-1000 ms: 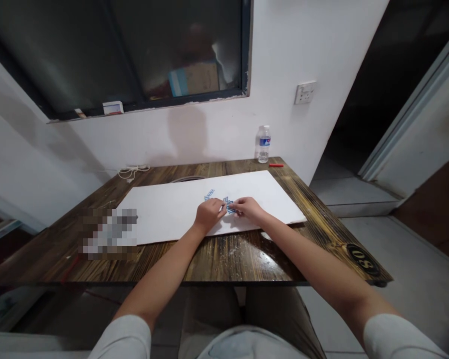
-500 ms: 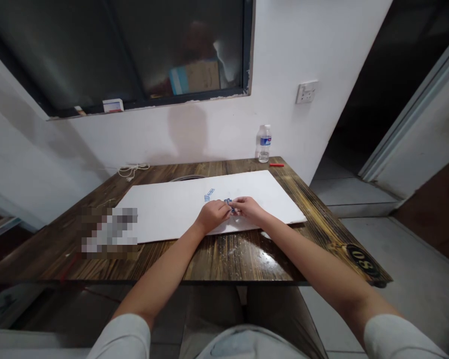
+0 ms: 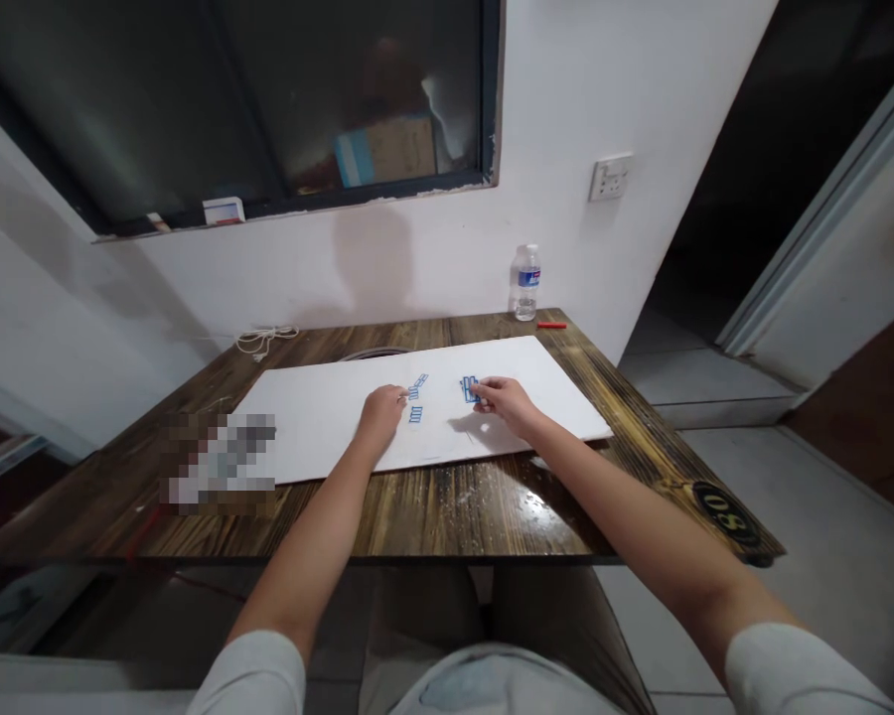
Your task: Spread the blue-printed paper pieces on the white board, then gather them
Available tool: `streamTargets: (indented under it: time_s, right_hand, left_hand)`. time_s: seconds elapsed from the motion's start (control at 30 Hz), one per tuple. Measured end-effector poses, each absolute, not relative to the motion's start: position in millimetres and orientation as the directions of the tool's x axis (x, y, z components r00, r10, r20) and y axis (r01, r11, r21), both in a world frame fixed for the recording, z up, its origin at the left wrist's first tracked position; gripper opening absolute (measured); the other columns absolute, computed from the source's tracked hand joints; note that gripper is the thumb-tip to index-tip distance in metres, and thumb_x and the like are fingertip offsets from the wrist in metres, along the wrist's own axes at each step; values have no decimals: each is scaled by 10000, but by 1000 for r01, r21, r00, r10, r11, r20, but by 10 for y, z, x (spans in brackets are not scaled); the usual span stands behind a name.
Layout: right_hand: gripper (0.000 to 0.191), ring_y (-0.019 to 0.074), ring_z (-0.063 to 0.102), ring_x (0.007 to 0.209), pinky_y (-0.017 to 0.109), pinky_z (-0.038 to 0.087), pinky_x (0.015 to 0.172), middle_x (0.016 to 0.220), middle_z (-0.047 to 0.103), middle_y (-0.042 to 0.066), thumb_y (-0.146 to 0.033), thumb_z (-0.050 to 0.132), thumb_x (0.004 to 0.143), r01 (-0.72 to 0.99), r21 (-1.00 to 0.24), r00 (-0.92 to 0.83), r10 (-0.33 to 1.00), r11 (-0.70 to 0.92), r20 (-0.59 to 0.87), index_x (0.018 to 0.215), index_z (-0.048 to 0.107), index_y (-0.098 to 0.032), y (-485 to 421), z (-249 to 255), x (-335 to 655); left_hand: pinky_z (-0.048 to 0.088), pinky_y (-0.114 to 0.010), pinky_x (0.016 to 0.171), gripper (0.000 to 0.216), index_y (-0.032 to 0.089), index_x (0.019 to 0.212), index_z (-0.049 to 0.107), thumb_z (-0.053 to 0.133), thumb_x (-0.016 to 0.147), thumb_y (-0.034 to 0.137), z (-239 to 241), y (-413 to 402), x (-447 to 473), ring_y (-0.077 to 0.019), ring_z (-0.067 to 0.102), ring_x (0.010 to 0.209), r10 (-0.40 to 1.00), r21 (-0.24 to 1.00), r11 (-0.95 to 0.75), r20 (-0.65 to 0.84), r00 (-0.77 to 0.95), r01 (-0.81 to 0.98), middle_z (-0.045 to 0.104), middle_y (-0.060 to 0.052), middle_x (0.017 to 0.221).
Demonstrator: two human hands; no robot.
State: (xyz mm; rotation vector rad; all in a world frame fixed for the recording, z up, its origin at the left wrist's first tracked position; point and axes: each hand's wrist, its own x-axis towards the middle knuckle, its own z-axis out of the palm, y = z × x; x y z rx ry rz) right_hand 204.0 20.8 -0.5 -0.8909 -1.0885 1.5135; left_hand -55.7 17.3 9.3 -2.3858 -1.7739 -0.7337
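Observation:
A large white sheet (image 3: 328, 422) lies on a dark wooden table (image 3: 447, 506). Small blue striped pieces (image 3: 417, 387) lie near the sheet's middle. My left hand (image 3: 381, 412) rests on the sheet just left of them, fingers curled, fingertips beside one piece (image 3: 415, 414). My right hand (image 3: 503, 399) is raised slightly over the sheet and pinches a blue striped piece (image 3: 469, 388) at its fingertips. The two hands are apart.
A water bottle (image 3: 524, 283) and a red pen (image 3: 551, 325) stand at the table's far right by the wall. A white cord (image 3: 264, 340) lies at the far left. A blurred patch (image 3: 220, 462) covers the sheet's left end. A doorway opens to the right.
My hands were together over the blue pieces; they have separated. The left moved left onto the sheet, the right moved right and up holding one piece. Another piece now lies exposed.

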Motion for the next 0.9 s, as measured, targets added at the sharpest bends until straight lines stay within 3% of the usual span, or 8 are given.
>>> streamTargets:
  time_s: [0.13, 0.33, 0.57, 0.9]
  right_hand:
    - [493, 85, 467, 482, 284, 469, 556, 536, 521, -32, -512, 885, 451, -269, -962, -210, 978, -47, 11, 665, 628, -150, 200, 1, 2037]
    - [479, 80, 459, 490, 299, 483, 579, 580, 543, -25, -504, 878, 464, -283, -959, -193, 981, -27, 30, 669, 623, -154, 217, 14, 2047]
    - [495, 80, 451, 474, 283, 454, 548, 546, 534, -30, -529, 878, 452, -276, -961, -187, 982, -17, 36, 664, 628, -158, 230, 6, 2062]
    - [484, 89, 447, 475, 288, 428, 555, 508, 498, -42, -543, 859, 484, -244, -970, -197, 978, 10, 60, 659, 616, -162, 229, -10, 2066]
  left_hand:
    - [479, -318, 715, 203, 205, 887, 746, 546, 855, 225, 58, 194, -558, -224, 654, 811, 910, 159, -330, 317, 268, 931, 743, -81, 912]
    - [439, -289, 684, 179, 200, 769, 741, 603, 838, 290, 179, 156, -579, -217, 645, 764, 872, 142, -484, 158, 463, 864, 734, -77, 827]
    - [439, -305, 713, 185, 208, 883, 759, 619, 820, 312, 266, 127, -636, -235, 655, 836, 864, 151, -502, 116, 489, 852, 739, -82, 930]
    - [379, -275, 628, 271, 194, 679, 693, 521, 869, 282, 298, 77, -551, -181, 587, 646, 807, -54, -582, 86, 584, 812, 689, -65, 722]
